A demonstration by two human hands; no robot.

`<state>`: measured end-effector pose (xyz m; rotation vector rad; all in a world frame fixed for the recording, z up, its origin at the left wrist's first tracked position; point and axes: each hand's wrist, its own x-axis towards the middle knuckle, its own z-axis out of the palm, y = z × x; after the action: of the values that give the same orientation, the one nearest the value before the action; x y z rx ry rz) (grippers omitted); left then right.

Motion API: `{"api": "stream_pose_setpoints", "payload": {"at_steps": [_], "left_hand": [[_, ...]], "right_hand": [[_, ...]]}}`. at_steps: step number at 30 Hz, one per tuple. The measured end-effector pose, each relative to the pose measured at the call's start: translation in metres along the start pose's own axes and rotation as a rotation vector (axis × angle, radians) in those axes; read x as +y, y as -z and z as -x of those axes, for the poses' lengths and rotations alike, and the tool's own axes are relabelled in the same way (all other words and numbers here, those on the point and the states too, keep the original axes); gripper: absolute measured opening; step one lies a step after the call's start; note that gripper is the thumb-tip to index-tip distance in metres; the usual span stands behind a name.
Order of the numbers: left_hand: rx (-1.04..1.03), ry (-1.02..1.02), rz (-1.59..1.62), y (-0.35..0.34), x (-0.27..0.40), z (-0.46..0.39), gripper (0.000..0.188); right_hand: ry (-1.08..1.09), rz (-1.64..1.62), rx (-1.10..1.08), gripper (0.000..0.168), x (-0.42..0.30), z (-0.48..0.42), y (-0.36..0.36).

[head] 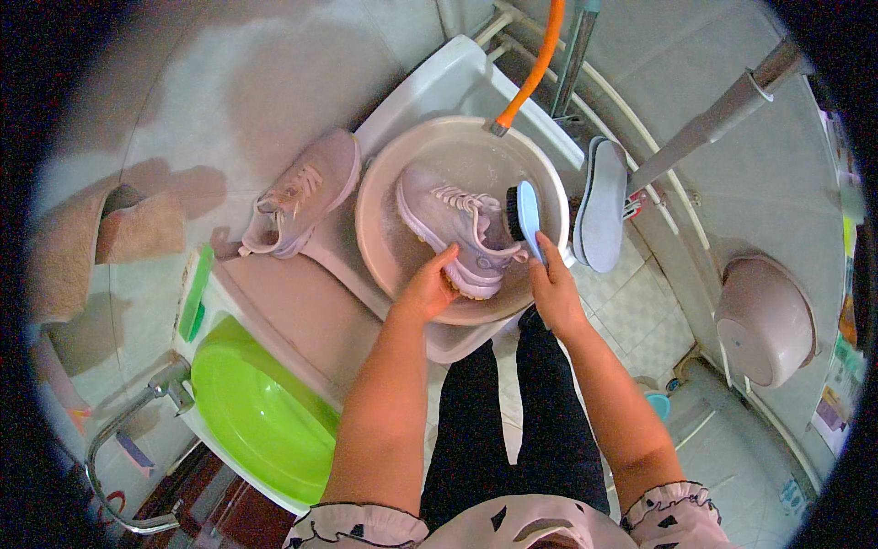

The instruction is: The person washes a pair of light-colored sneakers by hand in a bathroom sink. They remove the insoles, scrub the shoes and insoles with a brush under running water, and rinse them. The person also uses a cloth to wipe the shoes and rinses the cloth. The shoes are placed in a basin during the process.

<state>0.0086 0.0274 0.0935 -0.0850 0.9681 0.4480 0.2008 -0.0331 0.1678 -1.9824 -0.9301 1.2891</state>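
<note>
My left hand [433, 285] grips a pale pink lace-up sneaker [449, 213] by its heel end, thumb on the side and the fingers partly hidden under the sole. The shoe is held over a round basin [370, 254] of cloudy water, toe pointing to the upper left. In my right hand [557, 291] is the handle of a light blue scrub brush [528, 213]. Its dark bristles face left, close to the shoe's collar opening; whether they touch it I cannot tell. The matching sneaker [302, 195] rests on the ledge to the left, its toe up.
The basin stands in a white sink [425, 86]. An orange hose [542, 65] hangs to the basin's far rim. Two grey insoles [605, 206] lean at the right. Lower left are a bright green basin [260, 418] and a chrome faucet [123, 418]. Another basin [765, 322] hangs on the right wall.
</note>
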Motion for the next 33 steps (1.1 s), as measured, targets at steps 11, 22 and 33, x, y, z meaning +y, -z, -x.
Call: {"api": "stream_pose_setpoints", "payload": {"at_steps": [11, 22, 33], "left_hand": [[0.622, -0.504, -0.940, -0.023, -0.029, -0.024, 0.048], [0.271, -0.400, -0.647, 0.011, -0.025, -0.036, 0.044], [0.796, -0.684, -0.459, -0.005, -0.014, -0.012, 0.032]], "right_hand": [[-0.007, 0.539, -0.033, 0.042, 0.005, -0.026, -0.025], [0.008, 0.384, 0.017, 0.045, 0.009, -0.053, -0.022], [-0.258, -0.182, -0.163, 0.046, 0.002, -0.014, -0.005]]}}
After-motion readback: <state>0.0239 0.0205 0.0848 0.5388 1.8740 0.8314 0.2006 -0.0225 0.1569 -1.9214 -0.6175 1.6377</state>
